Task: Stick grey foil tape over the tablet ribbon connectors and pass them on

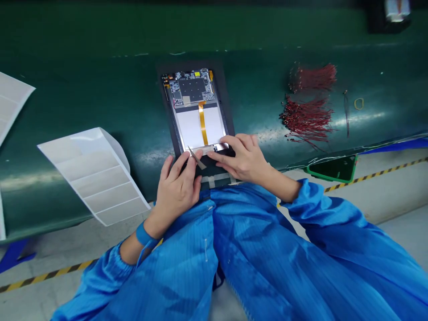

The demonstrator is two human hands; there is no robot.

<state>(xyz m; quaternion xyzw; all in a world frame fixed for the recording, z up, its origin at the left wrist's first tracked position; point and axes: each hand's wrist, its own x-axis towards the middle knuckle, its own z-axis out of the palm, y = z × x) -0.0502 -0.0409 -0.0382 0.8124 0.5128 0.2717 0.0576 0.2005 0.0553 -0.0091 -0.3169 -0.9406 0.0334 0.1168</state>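
Observation:
An opened tablet (214,118) lies on a dark mat, its circuit board (192,87) at the far end and an orange flex cable (202,122) running down its pale middle. My left hand (179,183) is closed at the near left corner. Pointed metal tweezers (198,159) rest at its fingertips, tip angled up and left over the tablet. My right hand (245,158) has its bent fingers on the near right corner and bottom edge of the tablet. A pale strip (204,150) shows along that edge between the hands; the fingers partly cover it.
On the left, a curled sheet of pale labels (103,187) overhangs the green bench (254,89). Another sheet (11,100) lies beyond it. Two bundles of red wires (309,117), a loose dark wire (346,113) and a yellow rubber band (359,104) lie right. Below is a green-rimmed bin (334,174).

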